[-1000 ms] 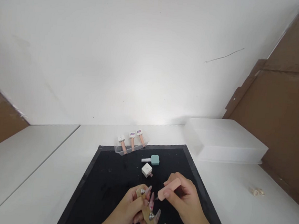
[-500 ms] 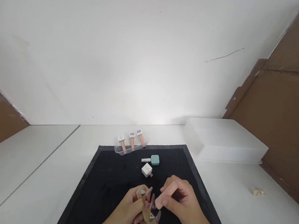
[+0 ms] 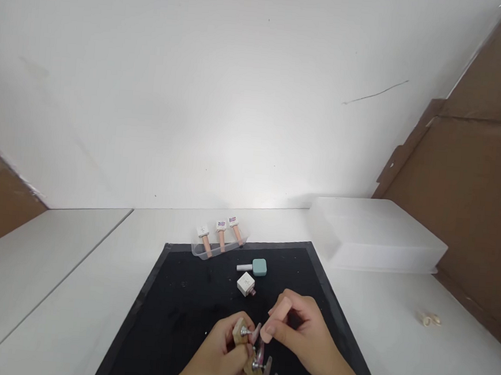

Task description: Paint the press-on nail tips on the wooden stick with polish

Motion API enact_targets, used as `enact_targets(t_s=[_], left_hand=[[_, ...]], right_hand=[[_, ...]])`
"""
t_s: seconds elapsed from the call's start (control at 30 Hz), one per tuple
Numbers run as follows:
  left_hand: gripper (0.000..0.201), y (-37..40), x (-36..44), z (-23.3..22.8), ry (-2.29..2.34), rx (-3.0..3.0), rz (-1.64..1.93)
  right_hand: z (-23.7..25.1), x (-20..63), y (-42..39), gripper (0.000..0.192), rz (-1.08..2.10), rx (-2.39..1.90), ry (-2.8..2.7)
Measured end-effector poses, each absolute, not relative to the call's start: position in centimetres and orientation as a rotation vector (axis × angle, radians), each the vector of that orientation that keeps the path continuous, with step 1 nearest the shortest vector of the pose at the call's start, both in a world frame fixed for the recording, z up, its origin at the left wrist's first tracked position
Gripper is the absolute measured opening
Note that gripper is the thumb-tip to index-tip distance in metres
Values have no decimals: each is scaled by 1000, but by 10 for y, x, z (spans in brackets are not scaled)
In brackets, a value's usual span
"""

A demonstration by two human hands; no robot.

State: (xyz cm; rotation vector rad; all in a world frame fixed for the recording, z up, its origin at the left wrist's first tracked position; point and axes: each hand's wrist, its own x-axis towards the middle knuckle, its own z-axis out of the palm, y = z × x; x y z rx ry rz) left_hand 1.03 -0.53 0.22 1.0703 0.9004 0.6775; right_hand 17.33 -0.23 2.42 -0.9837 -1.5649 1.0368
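My left hand (image 3: 219, 355) is closed around a wooden nail-tip stand (image 3: 239, 332), tilted toward me at the bottom of the view. Several false nail tips (image 3: 260, 353) stick out from it on small metal posts. Between the thumb and fingers of my right hand (image 3: 308, 336) is a pink nail polish brush cap (image 3: 277, 319), its lower end close to the upper tips. The brush itself is hidden, and I cannot tell whether it touches a nail. Beyond my hands lies a white square nail polish bottle (image 3: 245, 283) with its neck uncapped.
A teal bottle (image 3: 259, 267) with a pale cap lies on the black mat (image 3: 180, 303). Behind the mat's edge, a clear tray (image 3: 204, 255) holds three pink-capped bottles (image 3: 221, 226). A translucent white box (image 3: 381, 235) and small beige rings (image 3: 426, 319) are to the right.
The stand has turned and shifted slightly right in my left hand. My right hand has moved a little up with the brush cap, which is now tilted more upright.
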Motion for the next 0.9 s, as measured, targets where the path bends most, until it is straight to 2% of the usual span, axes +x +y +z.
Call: enact_targets(t_s=[0.13, 0.33, 0.7, 0.9], left_hand=[[17, -8, 10, 4, 901, 1102, 663], [9, -9, 9, 5, 951, 1149, 690], [7, -9, 8, 1, 962, 1189, 721], [7, -9, 8, -3, 954, 1185, 713]], right_hand=[[23, 175, -1, 31, 962, -1023, -1524], [26, 175, -2, 28, 1016, -993, -1625], [25, 177, -2, 30, 1011, -957, -1617], [24, 174, 0, 28, 917, -1085, -1522]])
